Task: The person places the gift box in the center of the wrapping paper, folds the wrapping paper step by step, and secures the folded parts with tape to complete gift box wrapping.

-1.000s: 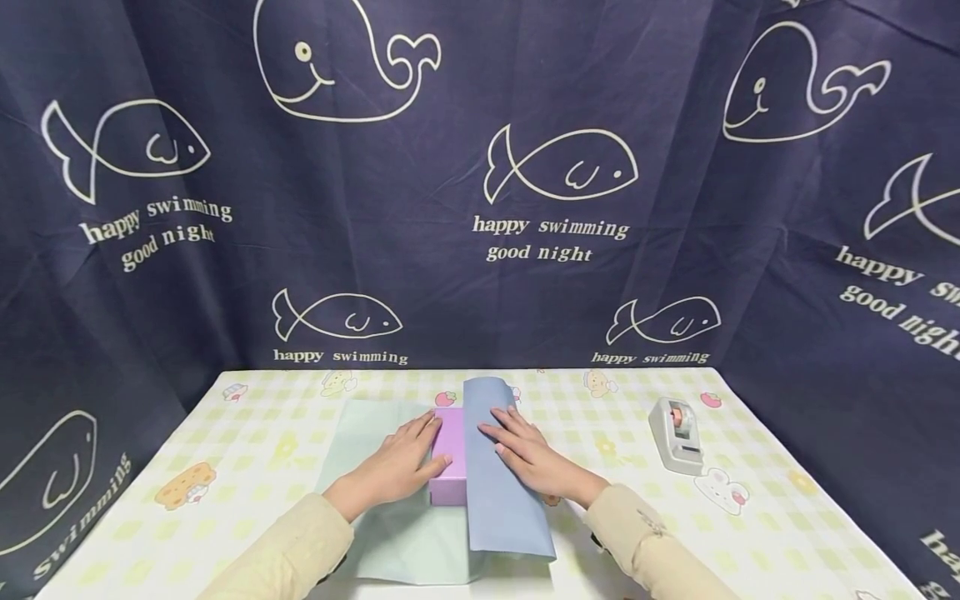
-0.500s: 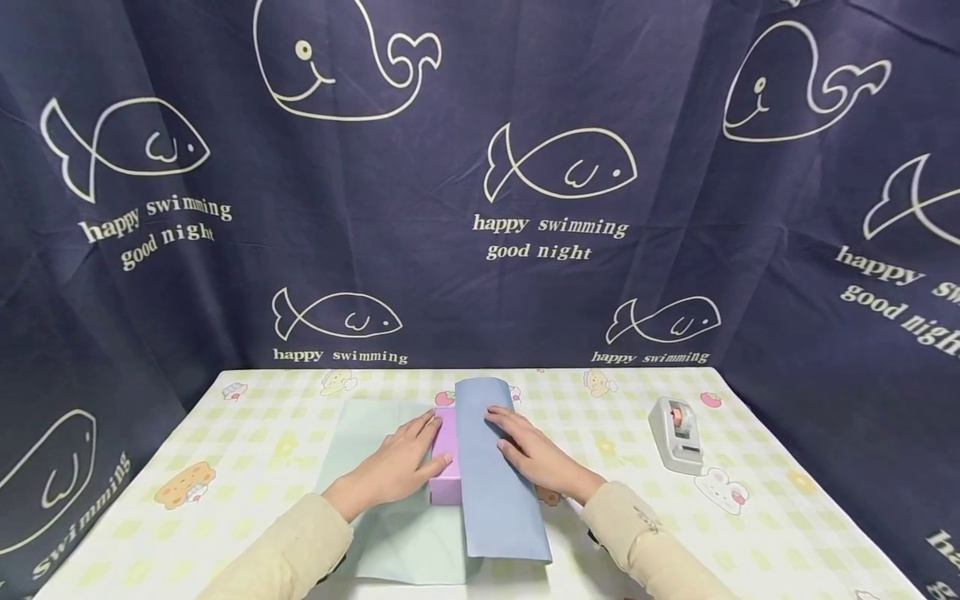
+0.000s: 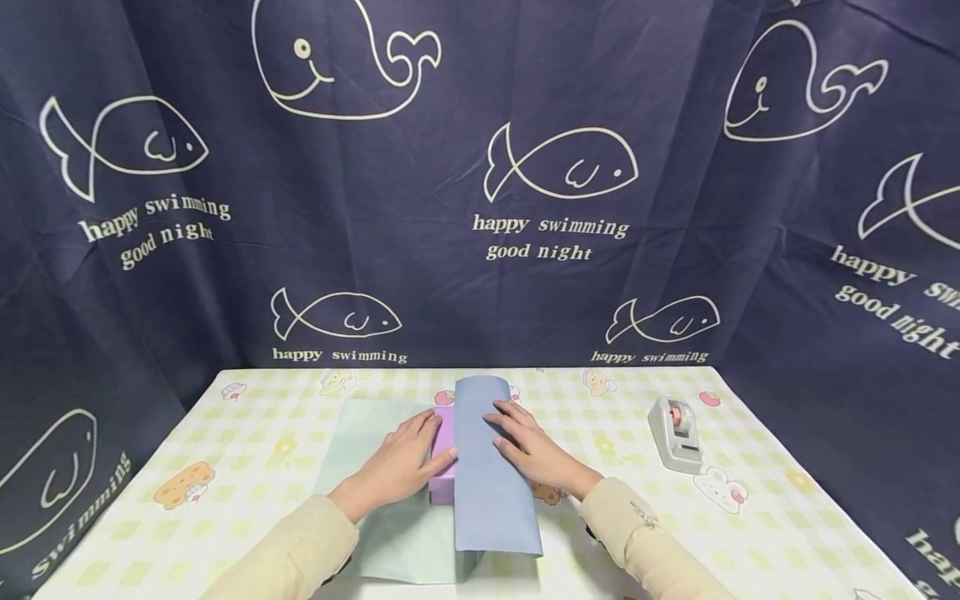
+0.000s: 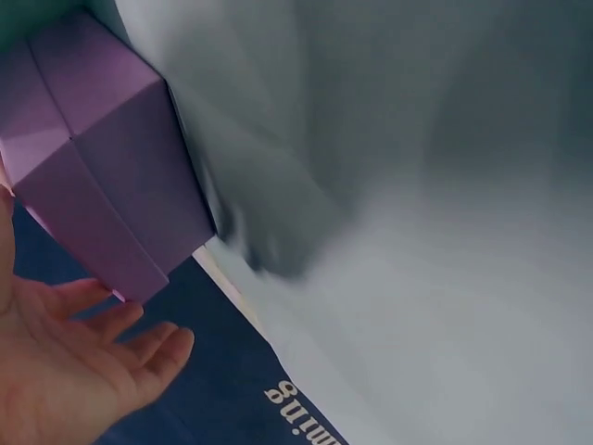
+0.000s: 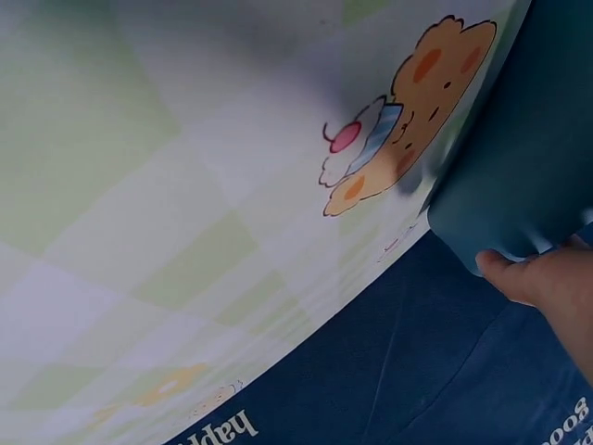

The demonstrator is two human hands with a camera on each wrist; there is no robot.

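A purple box [image 3: 442, 492] sits on a pale green sheet of paper [image 3: 408, 546] in the middle of the table. From the right, a blue flap of paper [image 3: 491, 500] curves up and over the box, hiding its right part. My left hand [image 3: 401, 458] rests along the box's left side, its fingers stretched forward and the thumb on the top. In the left wrist view, fingertips touch an edge of the box [image 4: 120, 158]. My right hand [image 3: 536, 446] lies on the blue flap with spread, fairly straight fingers. The right wrist view shows it against the paper [image 5: 528, 158].
A grey tape dispenser [image 3: 678, 437] stands at the right of the table. The tablecloth [image 3: 247, 500] has green checks and cartoon prints. Behind the table hangs a dark blue curtain [image 3: 420, 242] with white fish drawings.
The blue flap has shifted left, covering more of the purple box, with my right hand moving on it. The left hand stays at the box, its thumb slightly further right.
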